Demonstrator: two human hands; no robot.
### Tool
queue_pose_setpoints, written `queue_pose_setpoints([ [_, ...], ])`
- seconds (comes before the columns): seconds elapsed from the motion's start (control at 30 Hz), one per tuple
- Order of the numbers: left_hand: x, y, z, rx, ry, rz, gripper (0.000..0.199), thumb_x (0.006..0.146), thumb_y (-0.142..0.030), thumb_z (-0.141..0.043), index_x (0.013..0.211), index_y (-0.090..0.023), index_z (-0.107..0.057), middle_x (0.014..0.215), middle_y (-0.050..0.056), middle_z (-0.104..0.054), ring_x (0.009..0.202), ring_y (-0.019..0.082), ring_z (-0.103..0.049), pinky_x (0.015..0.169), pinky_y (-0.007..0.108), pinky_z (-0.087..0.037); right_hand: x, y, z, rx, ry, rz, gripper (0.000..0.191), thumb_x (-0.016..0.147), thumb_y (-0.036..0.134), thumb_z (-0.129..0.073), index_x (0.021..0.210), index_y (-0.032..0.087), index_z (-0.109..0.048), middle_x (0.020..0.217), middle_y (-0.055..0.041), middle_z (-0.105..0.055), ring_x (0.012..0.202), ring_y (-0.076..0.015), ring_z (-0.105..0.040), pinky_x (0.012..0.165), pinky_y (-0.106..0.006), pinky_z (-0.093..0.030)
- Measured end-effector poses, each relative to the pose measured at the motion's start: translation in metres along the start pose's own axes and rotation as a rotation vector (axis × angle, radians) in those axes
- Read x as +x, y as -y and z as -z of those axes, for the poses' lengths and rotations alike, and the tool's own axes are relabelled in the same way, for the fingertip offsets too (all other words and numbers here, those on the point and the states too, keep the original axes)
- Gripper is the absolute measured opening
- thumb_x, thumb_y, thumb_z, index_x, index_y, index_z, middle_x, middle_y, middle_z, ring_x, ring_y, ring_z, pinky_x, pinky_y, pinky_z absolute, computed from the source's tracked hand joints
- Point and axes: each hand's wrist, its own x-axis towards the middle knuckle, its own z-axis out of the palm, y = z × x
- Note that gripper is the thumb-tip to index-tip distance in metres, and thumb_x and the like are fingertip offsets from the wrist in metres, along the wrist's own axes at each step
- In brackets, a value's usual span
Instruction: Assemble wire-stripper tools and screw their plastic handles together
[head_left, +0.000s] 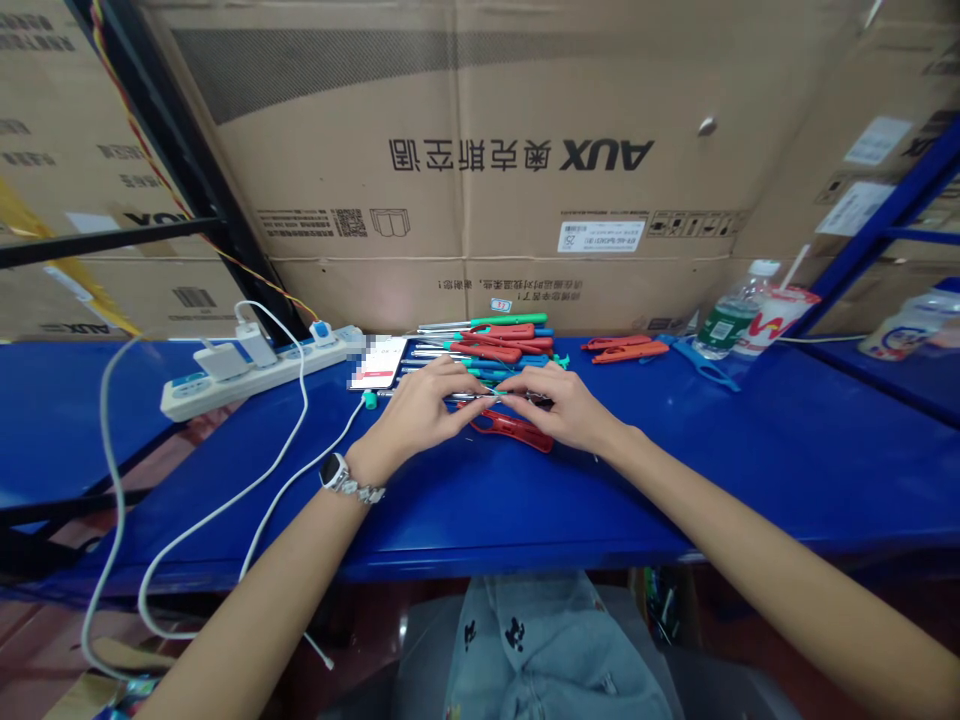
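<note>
My left hand, with a watch at the wrist, is closed in a pinch over the blue table. My right hand is pinched too, its fingertips meeting the left ones at a small teal part whose kind I cannot make out. Just below the fingers lies a red plastic handle shell with a finger loop. Behind both hands is a pile of long-nosed lighters with red, green and teal handles and metal barrels, partly hidden by my fingers.
A white power strip with plugs and trailing white cables lies at the left, beside a phone. Orange handle shells, a blue one, a bottle and a red-white cup stand right. Cardboard backs the table.
</note>
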Motion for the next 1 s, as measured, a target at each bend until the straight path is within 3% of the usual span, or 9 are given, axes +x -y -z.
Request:
queue_pose_setpoints([
  [0.27,0.0000,0.0036,-0.0021,0.022,0.012,-0.065,0.031,0.104,-0.043,-0.056,0.089,-0.022,-0.073,0.082,0.004,-0.071,0.081,0.020,-0.062,0.074,0.035,-0.048,-0.0021,-0.0037,-0.0012,0.019,-0.029,0.005,0.019,0.101,0.034,-0.059,0.099,0.023,-0.075,0.088,-0.0025,-0.077,0.075,-0.0174,-0.065,0.080,-0.035,-0.041],
  [0.53,0.0015,0.0005,-0.0017,-0.140,0.054,0.050,0.024,0.101,-0.041,-0.060,0.094,-0.020,-0.069,0.089,0.004,-0.068,0.078,0.017,-0.063,0.069,0.030,-0.050,-0.0007,0.0003,-0.0003,0.049,-0.024,-0.069,0.016,0.098,0.031,-0.063,0.092,0.023,-0.076,0.087,-0.0026,-0.079,0.076,-0.0185,-0.067,0.082,-0.036,-0.042],
  [0.87,0.0001,0.0004,-0.0034,-0.162,0.013,0.064,0.017,0.098,-0.037,-0.066,0.092,-0.021,-0.068,0.095,0.004,-0.064,0.085,0.019,-0.063,0.078,0.033,-0.052,0.0017,0.0015,0.0008,0.070,-0.023,-0.089,0.013,0.095,0.027,-0.065,0.092,0.024,-0.077,0.086,-0.0017,-0.079,0.072,-0.0176,-0.066,0.076,-0.034,-0.044],
  [1.0,0.0009,0.0028,-0.0027,-0.189,0.036,0.016,0.015,0.100,-0.034,-0.064,0.096,-0.021,-0.068,0.097,0.005,-0.066,0.087,0.019,-0.064,0.075,0.032,-0.053,0.0011,0.0004,0.0006,0.085,-0.002,-0.112,0.014,0.095,0.026,-0.065,0.089,0.023,-0.078,0.082,-0.0018,-0.078,0.069,-0.0166,-0.064,0.074,-0.033,-0.043],
])
